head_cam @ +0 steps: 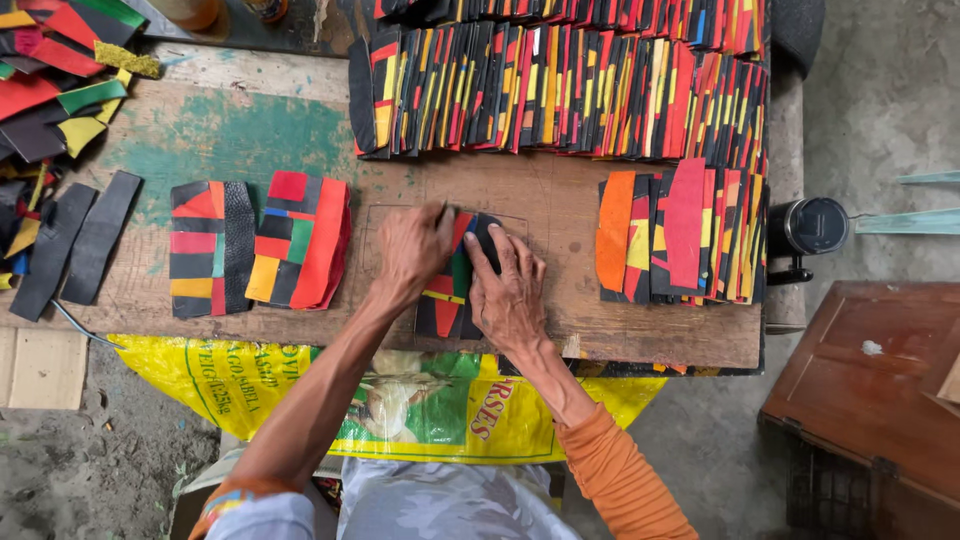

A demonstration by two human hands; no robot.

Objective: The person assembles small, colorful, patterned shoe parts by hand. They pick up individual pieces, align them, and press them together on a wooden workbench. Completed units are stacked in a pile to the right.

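Under both hands, patchwork piece (447,290) lengthwise toward person.

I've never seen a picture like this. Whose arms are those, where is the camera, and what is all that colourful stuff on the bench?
There is no machine here: a person works with two bare hands, and the one picture comes from a camera worn on their head, looking straight down. The left hand and the right hand both press flat on a patchwork piece made of black, red, green and yellow strips; the left hand seems to pinch something small, too hidden to tell what. They work on a worn wooden workbench. To the left lie two more finished patchwork panels and some black strips. Along the back stand long rows of stacked coloured pieces, with another pile at the right. A heap of offcuts sits at the far left, and a yellow printed sack hangs off the front edge.
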